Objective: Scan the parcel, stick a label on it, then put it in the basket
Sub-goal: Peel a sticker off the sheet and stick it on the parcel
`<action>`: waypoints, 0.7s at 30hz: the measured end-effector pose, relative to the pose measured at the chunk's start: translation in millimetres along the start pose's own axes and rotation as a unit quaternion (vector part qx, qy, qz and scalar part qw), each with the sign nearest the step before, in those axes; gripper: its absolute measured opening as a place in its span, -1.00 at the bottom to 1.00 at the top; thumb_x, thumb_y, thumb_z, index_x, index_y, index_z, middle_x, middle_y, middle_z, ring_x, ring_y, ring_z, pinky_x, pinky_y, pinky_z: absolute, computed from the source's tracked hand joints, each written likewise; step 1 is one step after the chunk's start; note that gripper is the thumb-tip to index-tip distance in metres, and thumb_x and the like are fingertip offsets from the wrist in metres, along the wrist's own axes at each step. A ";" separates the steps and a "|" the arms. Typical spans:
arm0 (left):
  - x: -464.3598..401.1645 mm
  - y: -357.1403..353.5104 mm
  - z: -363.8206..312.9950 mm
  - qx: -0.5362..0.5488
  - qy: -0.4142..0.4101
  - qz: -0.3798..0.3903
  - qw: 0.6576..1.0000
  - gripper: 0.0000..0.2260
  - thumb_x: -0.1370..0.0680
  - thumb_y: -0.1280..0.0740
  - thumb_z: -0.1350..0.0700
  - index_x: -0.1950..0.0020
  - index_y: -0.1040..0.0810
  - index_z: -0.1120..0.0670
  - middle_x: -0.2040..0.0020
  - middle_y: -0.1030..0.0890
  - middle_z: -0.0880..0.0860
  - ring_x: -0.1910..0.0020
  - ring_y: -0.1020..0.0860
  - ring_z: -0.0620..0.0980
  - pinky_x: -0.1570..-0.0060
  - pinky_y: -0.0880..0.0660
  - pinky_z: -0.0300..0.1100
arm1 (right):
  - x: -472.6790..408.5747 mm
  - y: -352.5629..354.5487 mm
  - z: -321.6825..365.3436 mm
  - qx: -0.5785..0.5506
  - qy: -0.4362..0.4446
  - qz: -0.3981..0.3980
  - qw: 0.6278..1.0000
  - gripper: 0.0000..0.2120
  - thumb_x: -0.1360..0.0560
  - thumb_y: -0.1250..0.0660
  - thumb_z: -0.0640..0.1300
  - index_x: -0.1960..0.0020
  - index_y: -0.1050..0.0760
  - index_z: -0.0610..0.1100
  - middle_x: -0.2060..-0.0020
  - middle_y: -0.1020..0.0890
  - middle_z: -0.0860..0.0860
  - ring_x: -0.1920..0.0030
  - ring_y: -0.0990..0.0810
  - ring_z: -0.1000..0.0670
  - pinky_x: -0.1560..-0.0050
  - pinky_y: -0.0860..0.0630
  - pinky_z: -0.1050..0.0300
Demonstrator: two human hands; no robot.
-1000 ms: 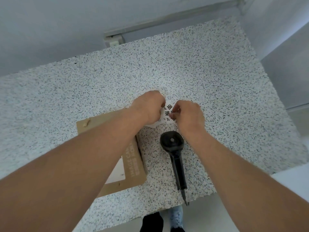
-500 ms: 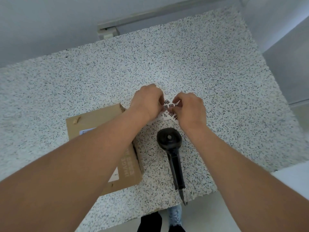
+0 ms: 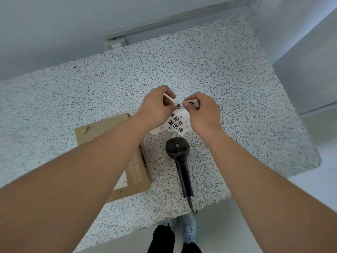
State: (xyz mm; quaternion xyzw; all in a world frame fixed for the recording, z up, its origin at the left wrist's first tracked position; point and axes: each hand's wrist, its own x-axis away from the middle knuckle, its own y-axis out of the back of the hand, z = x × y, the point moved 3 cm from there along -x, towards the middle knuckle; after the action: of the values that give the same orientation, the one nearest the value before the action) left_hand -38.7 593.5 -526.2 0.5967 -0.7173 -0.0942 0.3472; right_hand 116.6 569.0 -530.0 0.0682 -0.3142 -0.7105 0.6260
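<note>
A white label sheet [image 3: 176,122] with black printed characters hangs between my two hands above the speckled table [image 3: 209,70]. My left hand [image 3: 156,108] pinches its upper left part. My right hand [image 3: 205,114] pinches a strip of it at the upper right. The brown cardboard parcel [image 3: 135,172] lies flat on the table under my left forearm, which hides much of it; a white sticker shows on its top. A black handheld scanner [image 3: 179,159] lies on the table below my hands, handle toward the near edge. No basket is in view.
The table's near edge [image 3: 164,216] runs just beyond the scanner's cable end, with my feet on the floor below. A grey wall with a metal rail [image 3: 164,19] bounds the far side. The table's right edge [image 3: 300,125] drops to the floor.
Both hands have lifted the label sheet off the table and drawn slightly apart, so more of its printed face shows. The parcel and scanner have not moved.
</note>
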 end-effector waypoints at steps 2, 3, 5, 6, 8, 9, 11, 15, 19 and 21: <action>11.2 7.4 -6.9 0.049 0.016 -0.010 0.999 -0.79 -0.57 -0.47 0.24 -0.16 -0.60 0.05 0.11 -0.70 0.03 0.24 -0.62 -0.07 0.29 -0.53 -0.18 | 6.7 6.8 9.4 -0.037 -0.008 -0.008 0.999 -0.95 -0.62 -0.41 -0.11 -0.02 -0.65 -0.02 0.10 -0.67 0.04 0.21 -0.56 0.12 0.23 -0.42 0.23; 17.4 11.4 -10.6 0.080 0.026 -0.015 0.996 -0.78 -0.57 -0.47 0.27 -0.16 -0.61 0.06 0.10 -0.71 0.05 0.22 -0.64 -0.05 0.26 -0.59 -0.15 | 10.3 10.7 14.8 -0.055 -0.012 -0.015 0.998 -0.94 -0.62 -0.41 -0.12 -0.01 -0.65 0.00 0.13 -0.67 0.05 0.26 -0.55 0.11 0.26 -0.43 0.22; 29.8 19.3 -18.8 0.162 0.041 -0.027 0.986 -0.76 -0.55 -0.46 0.34 -0.18 -0.61 0.13 0.07 -0.71 0.14 0.15 -0.70 0.02 0.08 -0.68 -0.10 | 17.9 18.8 27.0 -0.092 -0.021 -0.030 0.995 -0.91 -0.62 -0.40 -0.13 0.02 -0.65 0.03 0.16 -0.69 0.04 0.24 -0.63 0.02 0.22 -0.58 0.10; 36.7 23.5 -23.3 0.201 0.046 -0.033 0.978 -0.74 -0.55 -0.46 0.36 -0.20 -0.60 0.16 0.05 -0.72 0.18 0.11 -0.72 0.06 0.03 -0.69 -0.10 | 22.2 22.9 33.2 -0.109 -0.026 -0.034 0.993 -0.91 -0.62 -0.40 -0.13 0.03 -0.64 0.04 0.15 -0.70 0.03 0.17 -0.68 -0.04 0.14 -0.66 0.02; 51.5 31.7 -32.9 0.256 0.055 -0.048 0.964 -0.73 -0.55 -0.45 0.39 -0.21 -0.60 0.20 0.01 -0.72 0.24 0.03 -0.74 0.14 0.02 -0.71 -0.10 | 31.5 31.7 46.1 -0.138 -0.029 -0.037 0.989 -0.89 -0.63 -0.39 -0.13 0.04 -0.63 0.04 0.12 -0.71 0.02 0.09 -0.72 -0.08 0.02 -0.70 -0.07; 59.1 35.7 -37.7 0.276 0.058 -0.055 0.958 -0.73 -0.54 -0.45 0.39 -0.21 -0.59 0.21 0.00 -0.72 0.26 0.01 -0.75 0.17 0.01 -0.71 -0.08 | 36.1 35.9 52.2 -0.151 -0.026 -0.037 0.988 -0.88 -0.64 -0.38 -0.14 0.04 -0.62 0.04 0.12 -0.71 0.03 0.10 -0.72 -0.06 0.00 -0.70 -0.09; 74.8 44.0 -47.5 0.308 0.057 -0.065 0.948 -0.74 -0.55 -0.45 0.39 -0.22 -0.59 0.22 -0.01 -0.72 0.29 0.00 -0.75 0.19 -0.01 -0.71 -0.04 | 46.4 44.2 64.2 -0.169 -0.016 -0.032 0.985 -0.88 -0.64 -0.38 -0.15 0.04 -0.62 0.03 0.12 -0.71 0.04 0.15 -0.70 0.03 -0.02 -0.70 -0.05; 106.1 60.3 -66.9 0.336 0.042 -0.077 0.938 -0.75 -0.55 -0.45 0.39 -0.19 -0.59 0.21 0.04 -0.74 0.25 0.11 -0.76 0.08 0.02 -0.70 -0.08 | 69.0 60.8 87.4 -0.190 0.013 -0.023 0.981 -0.87 -0.65 -0.36 -0.15 0.03 -0.62 0.03 0.10 -0.71 0.03 0.16 -0.68 0.06 -0.01 -0.70 0.01; 138.7 76.0 -83.9 0.356 0.020 -0.087 0.930 -0.74 -0.54 -0.47 0.39 -0.21 -0.60 0.24 0.09 -0.75 0.22 0.12 -0.77 0.10 0.02 -0.70 -0.07 | 94.8 75.9 109.3 -0.198 0.052 -0.014 0.979 -0.88 -0.65 -0.37 -0.15 0.04 -0.61 0.03 0.09 -0.70 0.01 0.19 -0.66 0.09 0.06 -0.69 0.09; 156.2 83.8 -90.8 0.360 0.009 -0.091 0.928 -0.72 -0.54 -0.47 0.39 -0.23 -0.59 0.25 0.08 -0.75 0.24 0.11 -0.77 0.11 0.02 -0.70 -0.07 | 107.2 81.9 118.6 -0.204 0.063 -0.007 0.977 -0.90 -0.64 -0.37 -0.14 0.02 -0.62 0.01 0.10 -0.70 0.01 0.19 -0.66 0.09 0.07 -0.69 0.10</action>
State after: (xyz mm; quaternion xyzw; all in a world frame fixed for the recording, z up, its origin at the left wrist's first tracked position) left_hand -56.8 497.6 -352.6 0.7453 -0.6424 0.1446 0.1051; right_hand 105.6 510.3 -360.5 -0.0142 -0.1221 -0.7580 0.6406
